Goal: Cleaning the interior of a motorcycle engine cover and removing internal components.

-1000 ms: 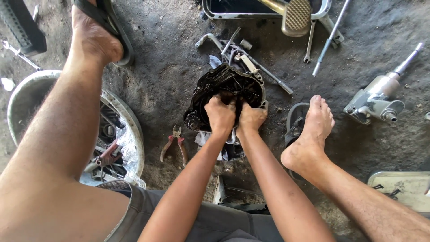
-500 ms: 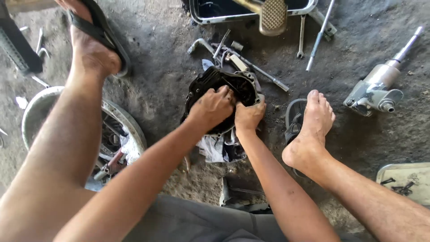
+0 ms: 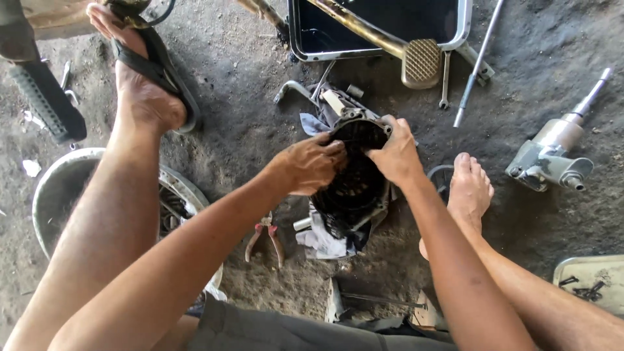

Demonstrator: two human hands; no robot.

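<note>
Engine cover (image 3: 354, 179), black cast metal and greasy, sits on a rag (image 3: 318, 237) on the dirt floor (image 3: 247, 117) between the person's legs. Left hand (image 3: 312, 162) grips its left rim, right hand (image 3: 396, 153) clamps the top right edge. Looks heavy, stiff and slippery with oil, so best taken by the rim with both hands. Room is tight: pliers (image 3: 265, 239) just left, bare foot (image 3: 469, 192) just right, wrenches (image 3: 445, 78) and oil tray (image 3: 383, 29) beyond, impact wrench (image 3: 552, 156) well apart
</note>
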